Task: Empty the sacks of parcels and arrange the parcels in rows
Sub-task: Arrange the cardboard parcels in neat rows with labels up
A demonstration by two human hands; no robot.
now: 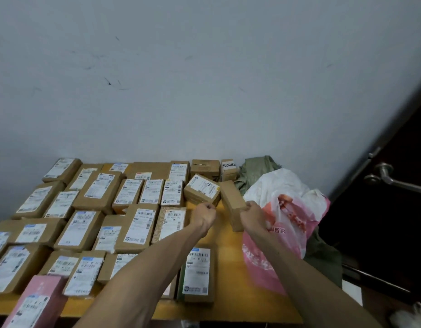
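Several brown cardboard parcels with white labels lie in rows on the yellow table (228, 301). My right hand (253, 215) grips a plain brown parcel (232, 202) standing tilted near the table's right side. My left hand (204, 213) is curled at the near corner of a labelled parcel (201, 189) that sits askew; whether it pinches the parcel is unclear. A pink plastic sack (285, 233) lies under my right forearm, with a white sack (278, 185) and a green woven sack (254, 174) behind it.
A pink box (37, 301) lies at the near left corner. One labelled parcel (197, 273) sits alone in the front row. A white wall backs the table. A dark door with a metal handle (389, 177) stands at the right.
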